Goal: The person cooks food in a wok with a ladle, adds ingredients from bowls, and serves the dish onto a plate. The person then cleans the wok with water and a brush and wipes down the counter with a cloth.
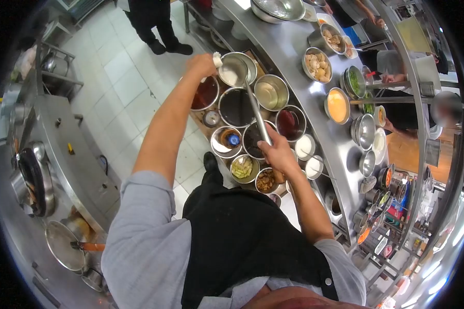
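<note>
The ladle (257, 112), bowl-first, slants forward-left from the right hand (279, 152).

A long metal ladle (254, 103) is held slantwise over a steel pot (251, 63), something white seen at its bowl; a small white object (217, 59) is held alongside.

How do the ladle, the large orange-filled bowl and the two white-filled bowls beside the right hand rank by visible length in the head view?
1. Ladle
2. Orange-filled bowl
3. White-filled bowls: too alike to rank
</note>
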A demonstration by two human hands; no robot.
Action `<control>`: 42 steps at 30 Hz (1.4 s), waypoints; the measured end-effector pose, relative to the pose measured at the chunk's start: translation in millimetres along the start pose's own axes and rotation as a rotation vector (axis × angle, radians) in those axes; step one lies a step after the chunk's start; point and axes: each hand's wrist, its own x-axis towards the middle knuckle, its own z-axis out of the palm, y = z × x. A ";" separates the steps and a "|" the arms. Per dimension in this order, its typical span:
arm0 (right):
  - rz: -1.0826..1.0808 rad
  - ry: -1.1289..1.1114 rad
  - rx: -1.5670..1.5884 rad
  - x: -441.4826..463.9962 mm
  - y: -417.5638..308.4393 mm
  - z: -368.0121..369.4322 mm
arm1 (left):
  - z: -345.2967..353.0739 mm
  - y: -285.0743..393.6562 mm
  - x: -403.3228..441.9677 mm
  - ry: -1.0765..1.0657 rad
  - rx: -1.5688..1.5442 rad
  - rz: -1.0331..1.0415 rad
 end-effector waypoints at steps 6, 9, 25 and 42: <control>0.002 -0.041 0.159 4.4 7.9 4.4 | -2.4 5.8 -8.9 0.045 0.001 -0.017; 0.001 -0.063 0.439 6.8 13.5 4.4 | -3.8 6.8 -32.4 0.281 -0.101 -0.009; -0.004 -0.521 0.913 24.8 61.3 -44.4 | 289.0 -128.0 -532.6 0.062 -0.208 -0.568; -0.313 -0.759 0.512 -220.6 18.3 6.2 | 596.8 -50.4 -991.8 0.116 -0.330 -1.174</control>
